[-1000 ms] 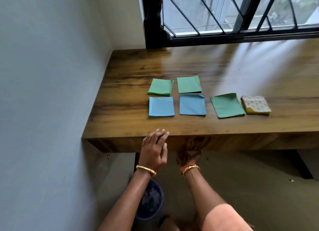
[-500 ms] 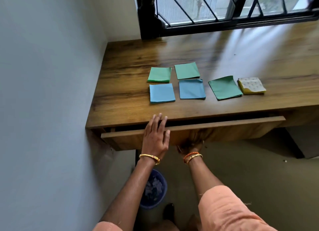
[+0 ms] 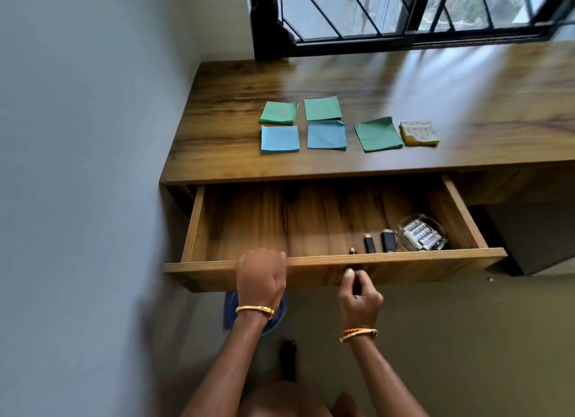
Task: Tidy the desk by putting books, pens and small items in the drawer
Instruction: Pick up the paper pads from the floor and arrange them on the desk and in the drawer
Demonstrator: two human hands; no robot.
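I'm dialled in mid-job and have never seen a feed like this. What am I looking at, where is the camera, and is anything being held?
There is no machine here: a person works with two bare hands, and the single view comes from a camera worn on their head, looking forward and down.

The left hand curls over the front edge of an open drawer. The right hand is loosely curled just in front of that edge; I cannot tell whether it touches it. Neither hand carries an object.

On the desk lie three green pads, two blue pads and one patterned yellow-edged pad.

Inside the drawer, at its right end, sit a clear bowl holding what look like batteries, and beside it three small dark items that I cannot identify for sure.

A window runs behind the desk.
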